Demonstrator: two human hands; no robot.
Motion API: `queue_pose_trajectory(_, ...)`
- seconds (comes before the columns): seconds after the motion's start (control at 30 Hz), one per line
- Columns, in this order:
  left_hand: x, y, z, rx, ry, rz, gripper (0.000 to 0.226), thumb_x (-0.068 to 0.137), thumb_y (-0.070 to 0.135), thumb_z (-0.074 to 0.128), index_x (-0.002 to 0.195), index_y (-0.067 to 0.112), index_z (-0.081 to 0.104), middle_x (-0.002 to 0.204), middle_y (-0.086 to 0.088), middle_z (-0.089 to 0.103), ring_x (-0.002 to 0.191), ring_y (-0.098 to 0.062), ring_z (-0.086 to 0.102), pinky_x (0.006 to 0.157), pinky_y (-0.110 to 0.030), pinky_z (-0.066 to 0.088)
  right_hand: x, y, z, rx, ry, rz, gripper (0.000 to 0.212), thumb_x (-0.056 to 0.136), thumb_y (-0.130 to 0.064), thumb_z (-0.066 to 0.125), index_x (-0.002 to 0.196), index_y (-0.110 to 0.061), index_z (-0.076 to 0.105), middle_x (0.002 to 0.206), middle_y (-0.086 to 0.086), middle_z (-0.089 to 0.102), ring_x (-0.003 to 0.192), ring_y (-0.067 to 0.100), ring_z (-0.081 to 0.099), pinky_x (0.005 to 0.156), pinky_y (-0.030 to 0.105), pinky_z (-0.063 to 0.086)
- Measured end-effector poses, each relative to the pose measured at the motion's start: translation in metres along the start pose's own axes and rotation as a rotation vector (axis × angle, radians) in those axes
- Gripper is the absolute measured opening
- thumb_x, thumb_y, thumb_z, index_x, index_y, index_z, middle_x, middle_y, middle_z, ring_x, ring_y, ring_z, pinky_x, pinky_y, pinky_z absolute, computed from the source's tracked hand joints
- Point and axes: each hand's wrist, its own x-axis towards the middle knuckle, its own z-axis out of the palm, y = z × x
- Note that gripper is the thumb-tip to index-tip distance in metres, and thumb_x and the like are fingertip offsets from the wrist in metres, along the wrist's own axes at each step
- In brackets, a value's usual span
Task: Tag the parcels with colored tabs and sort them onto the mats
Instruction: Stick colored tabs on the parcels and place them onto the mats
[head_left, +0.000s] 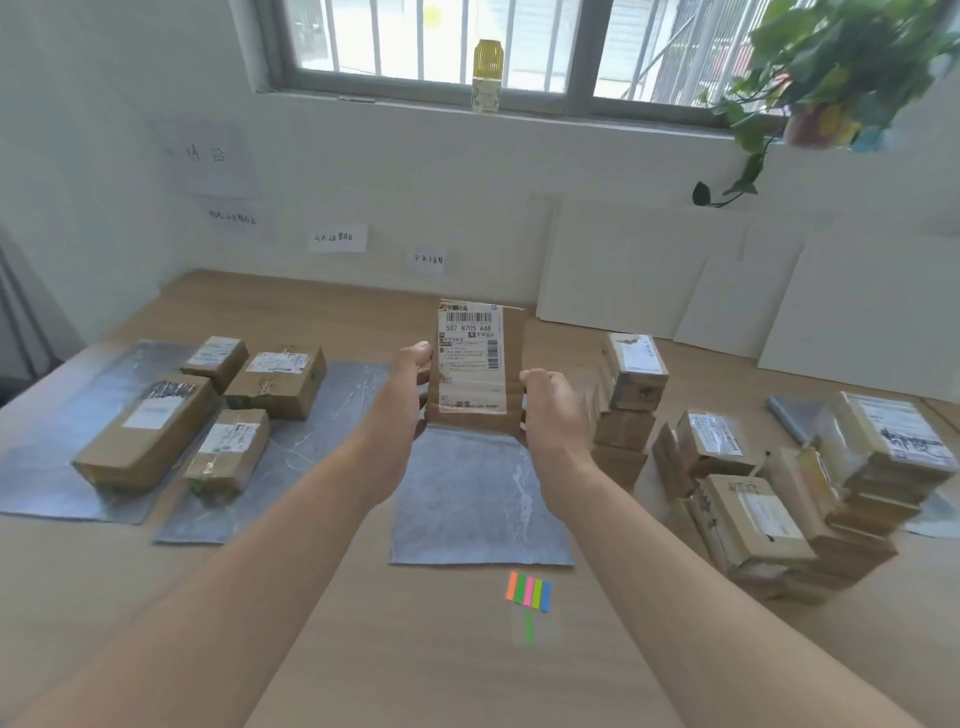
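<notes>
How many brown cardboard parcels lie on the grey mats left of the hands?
4: a long brown cardboard parcel at far left, a small rear parcel behind it, a wide parcel right of that, a small near parcel in front. None appears hidden.

A person holds a flat brown parcel (472, 364) upright over the far edge of the middle grey mat (467, 499), its white shipping label facing them. The left hand (410, 379) grips its left edge and the right hand (545, 405) its right edge. To the left, a long box (145, 431) lies on the far-left mat (47, 467), with three smaller boxes (278, 382) beside it, over the next mat (332, 415). On the right stand a tall stack of parcels (628, 395) and a loose heap of parcels (779, 509). Near the person, a fan of colored tabs (529, 591) lies on the wooden surface (363, 649), a single green tab (529, 627) just below it.
</notes>
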Motion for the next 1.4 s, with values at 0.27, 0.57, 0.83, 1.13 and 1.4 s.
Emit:
queue_pose_trajectory(0.27, -0.012, -0.034, -0.025, 0.031, 0.107, -0.028, 0.039, 0.103, 0.048, 0.032, 0.098, 0.037, 0.069, 0.090, 0.015, 0.075, 0.099, -0.010, 0.066, 0.101, -0.035, 0.044, 0.005, 0.043, 0.028, 0.013, -0.108, 0.071, 0.047, 0.082, -0.050, 0.046, 0.108, -0.014, 0.062, 0.116, 0.014, 0.071, 0.090, 0.021, 0.062, 0.094, 0.053, 0.055)
queue_pose_trajectory(0.57, -0.030, -0.054, -0.082, 0.024, 0.112, -0.102, 0.037, 0.104, 0.048, 0.032, 0.109, 0.035, 0.066, 0.108, 0.008, 0.071, 0.109, -0.013, 0.065, 0.097, -0.033, 0.047, -0.013, 0.077, 0.073, 0.002, -0.136, 0.147, 0.049, 0.076, -0.054, 0.047, 0.100, -0.013, 0.060, 0.099, 0.010, 0.070, 0.088, 0.023, 0.061, 0.087, 0.052, 0.055)
queue_pose_trajectory(0.83, -0.027, -0.077, -0.163, 0.018, 0.038, -0.201, 0.039, 0.103, 0.048, 0.032, 0.115, 0.032, 0.066, 0.119, 0.003, 0.069, 0.114, -0.016, 0.063, 0.101, -0.036, 0.046, -0.036, 0.123, 0.140, -0.015, -0.050, 0.221, 0.055, 0.071, -0.056, 0.048, 0.099, -0.009, 0.058, 0.094, 0.002, 0.067, 0.088, 0.024, 0.062, 0.095, 0.059, 0.054)
queue_pose_trajectory(1.13, -0.018, -0.138, -0.226, -0.014, 0.010, -0.362, 0.041, 0.103, 0.044, 0.033, 0.118, 0.029, 0.067, 0.108, 0.009, 0.069, 0.103, -0.012, 0.064, 0.095, -0.032, 0.045, -0.057, 0.195, 0.190, -0.030, 0.030, 0.346, 0.065, 0.069, -0.055, 0.049, 0.107, -0.003, 0.057, 0.089, -0.001, 0.062, 0.083, 0.019, 0.057, 0.080, 0.041, 0.049)
queue_pose_trajectory(1.4, -0.010, -0.216, -0.253, -0.022, 0.044, -0.469, 0.046, 0.101, 0.047, 0.035, 0.128, 0.026, 0.066, 0.104, 0.010, 0.069, 0.103, -0.012, 0.064, 0.094, -0.032, 0.045, -0.052, 0.275, 0.202, -0.055, 0.016, 0.440, 0.056, 0.068, -0.054, 0.050, 0.097, -0.006, 0.057, 0.090, 0.005, 0.066, 0.083, 0.023, 0.058, 0.080, 0.042, 0.048)
